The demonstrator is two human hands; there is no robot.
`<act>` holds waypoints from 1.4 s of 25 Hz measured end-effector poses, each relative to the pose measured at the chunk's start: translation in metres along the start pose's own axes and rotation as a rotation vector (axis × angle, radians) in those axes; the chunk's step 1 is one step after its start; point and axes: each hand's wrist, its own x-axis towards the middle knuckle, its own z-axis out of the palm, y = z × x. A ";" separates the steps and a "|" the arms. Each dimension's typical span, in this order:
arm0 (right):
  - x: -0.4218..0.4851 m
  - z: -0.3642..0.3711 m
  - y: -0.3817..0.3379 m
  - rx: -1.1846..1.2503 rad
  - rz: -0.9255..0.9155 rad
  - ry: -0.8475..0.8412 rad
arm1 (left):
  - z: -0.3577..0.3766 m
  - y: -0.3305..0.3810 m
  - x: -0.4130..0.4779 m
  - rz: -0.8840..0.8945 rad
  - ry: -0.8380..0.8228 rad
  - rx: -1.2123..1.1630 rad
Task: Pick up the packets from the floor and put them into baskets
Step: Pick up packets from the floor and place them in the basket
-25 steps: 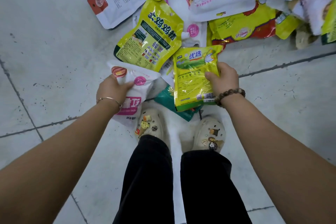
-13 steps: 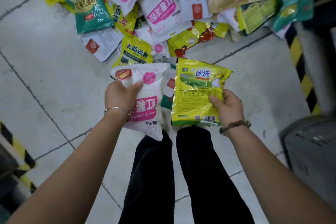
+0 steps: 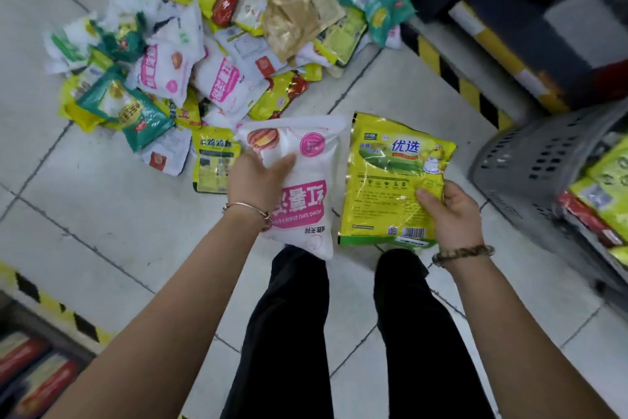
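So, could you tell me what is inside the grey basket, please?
Inside the basket lie yellow-green packets and a red packet. The basket's wall and the frame edge hide whatever lies deeper.

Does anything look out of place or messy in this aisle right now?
Yes. A heap of packets lies strewn on the floor tiles, overlapping at all angles, outside the grey basket at right. The left hand holds its white packet print upside down; the yellow packet in the right hand is upright. No spill shows.
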 end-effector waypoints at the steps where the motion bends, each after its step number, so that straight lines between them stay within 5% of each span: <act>1: -0.002 -0.019 0.004 0.036 0.002 0.036 | 0.014 0.012 -0.007 0.034 -0.051 0.003; 10: -0.002 -0.223 0.075 0.247 -0.047 0.333 | 0.202 0.111 -0.101 0.123 -0.293 -0.107; 21: -0.027 -0.496 0.187 0.423 -0.009 0.560 | 0.477 0.215 -0.258 0.371 -0.515 0.037; 30: 0.033 -0.544 0.265 0.415 0.114 0.630 | 0.603 0.240 -0.265 0.692 -0.390 0.359; 35: 0.058 -0.533 0.288 0.022 0.410 0.795 | 0.621 0.221 -0.258 0.612 -0.414 0.413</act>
